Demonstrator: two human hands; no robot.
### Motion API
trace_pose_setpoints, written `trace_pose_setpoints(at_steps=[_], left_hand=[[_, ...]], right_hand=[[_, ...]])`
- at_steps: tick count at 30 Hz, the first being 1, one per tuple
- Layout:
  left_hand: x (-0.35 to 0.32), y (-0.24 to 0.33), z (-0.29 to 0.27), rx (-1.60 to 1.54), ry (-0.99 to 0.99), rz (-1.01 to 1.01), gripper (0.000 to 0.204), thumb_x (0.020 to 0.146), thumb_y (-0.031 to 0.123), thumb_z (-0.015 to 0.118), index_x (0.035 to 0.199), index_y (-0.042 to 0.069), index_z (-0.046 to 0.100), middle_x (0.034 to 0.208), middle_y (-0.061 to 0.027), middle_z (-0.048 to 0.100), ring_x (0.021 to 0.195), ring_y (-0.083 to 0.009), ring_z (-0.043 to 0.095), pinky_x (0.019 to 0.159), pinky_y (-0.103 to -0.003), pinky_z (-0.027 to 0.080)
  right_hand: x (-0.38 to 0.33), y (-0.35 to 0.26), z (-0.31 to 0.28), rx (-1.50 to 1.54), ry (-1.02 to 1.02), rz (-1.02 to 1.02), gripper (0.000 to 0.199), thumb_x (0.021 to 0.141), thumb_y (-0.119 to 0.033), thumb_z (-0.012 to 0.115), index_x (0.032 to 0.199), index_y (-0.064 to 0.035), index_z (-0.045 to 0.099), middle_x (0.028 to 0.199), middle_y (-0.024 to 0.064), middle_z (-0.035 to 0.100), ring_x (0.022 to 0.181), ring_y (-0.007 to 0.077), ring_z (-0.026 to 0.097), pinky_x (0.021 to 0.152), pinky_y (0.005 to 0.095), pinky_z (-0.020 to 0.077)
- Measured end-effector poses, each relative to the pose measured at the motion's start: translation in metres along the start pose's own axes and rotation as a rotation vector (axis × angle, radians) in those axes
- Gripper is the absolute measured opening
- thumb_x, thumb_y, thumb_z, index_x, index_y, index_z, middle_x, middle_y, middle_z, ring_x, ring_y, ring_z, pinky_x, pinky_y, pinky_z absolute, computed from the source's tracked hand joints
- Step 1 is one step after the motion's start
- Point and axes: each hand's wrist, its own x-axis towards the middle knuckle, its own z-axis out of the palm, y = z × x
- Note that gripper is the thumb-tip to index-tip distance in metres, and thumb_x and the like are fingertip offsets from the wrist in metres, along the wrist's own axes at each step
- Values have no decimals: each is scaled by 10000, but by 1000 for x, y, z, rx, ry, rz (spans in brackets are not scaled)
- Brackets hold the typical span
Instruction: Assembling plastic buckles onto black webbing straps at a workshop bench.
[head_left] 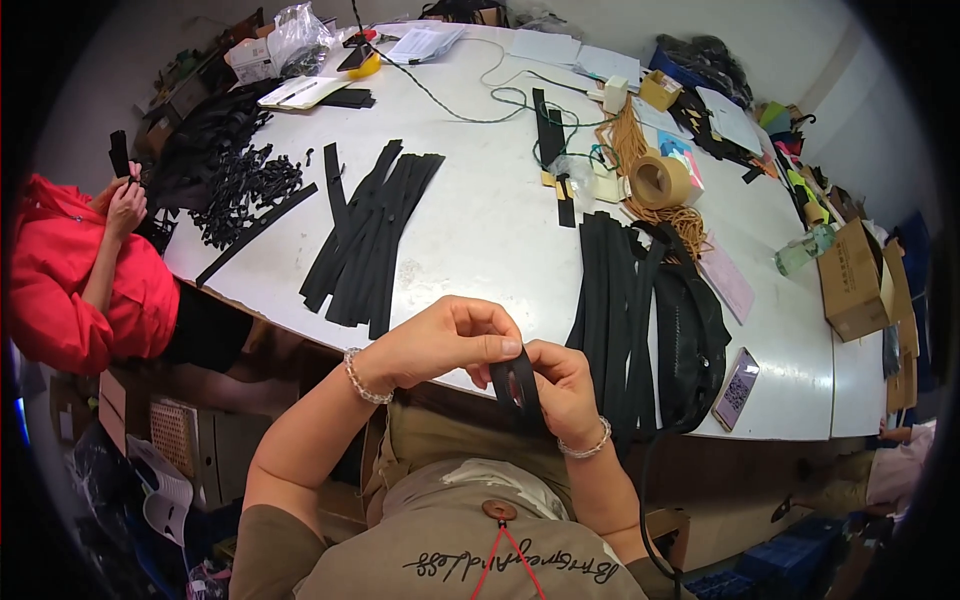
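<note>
A black zipper strip (518, 394) is bent into a loop between my two hands, just off the table's near edge. My left hand (445, 342) pinches its upper end between thumb and fingers. Close beside it, my right hand (563, 388) has its fingers curled round the same strip. To the left on the table lies a loose pile of flat black zipper strips (372, 235). A second, denser stack of long black strips (603, 310) reaches the table edge right of my hands. Against that stack rests a black bag (690, 345) with a zipper.
Small black pieces (245, 195) are heaped at the far left, near a co-worker in a red top (80, 270). A tape roll (660, 182), brown cords (625, 135) and a phone (737, 390) lie to the right. A green cable (440, 103) crosses the white table (480, 230).
</note>
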Motion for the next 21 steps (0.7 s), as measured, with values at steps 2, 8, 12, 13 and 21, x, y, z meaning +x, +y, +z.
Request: trace_pose_setpoints(at_steps=[2, 8, 12, 13, 21], left_hand=[[-2, -1, -1, -10, -10, -8, 166, 878, 183, 601, 890, 17, 612, 775, -19, 622, 629, -71, 592, 569, -190, 500], [0, -19, -2, -123, 4, -55, 219, 874, 222, 611, 865, 4, 627, 692, -28, 620, 528, -60, 568, 487, -172, 486], [0, -18, 3, -95, 44, -83, 209, 874, 187, 604, 805, -9, 624, 641, -28, 610, 462, -58, 544, 433, -156, 450], [-2, -17, 4, -96, 44, -84, 209, 874, 187, 604, 805, -9, 624, 641, -28, 610, 462, -58, 544, 433, -156, 450], [-7, -11, 2, 86, 13, -115, 191, 858, 189, 629, 796, 8, 635, 644, -9, 603, 448, -30, 516, 408, -144, 404]], right_hand=[[0, 0, -6, 106, -123, 102, 106, 897, -54, 535, 920, 22, 606, 798, 14, 619, 710, 47, 546, 646, 179, 445], [2, -10, -1, 162, -188, 218, 152, 892, -67, 542, 975, 38, 613, 877, 58, 654, 793, 84, 603, 722, 203, 480], [0, -2, -2, 101, -221, 176, 187, 886, -65, 548, 1022, 51, 605, 927, 86, 658, 839, 101, 614, 758, 219, 489], [0, -2, -4, 92, -239, 187, 189, 883, -61, 553, 1028, 49, 606, 924, 78, 655, 836, 96, 609, 755, 217, 487], [-8, 3, -5, 124, -202, 223, 133, 876, -48, 570, 960, 43, 619, 862, 17, 627, 795, 57, 570, 700, 194, 466]])
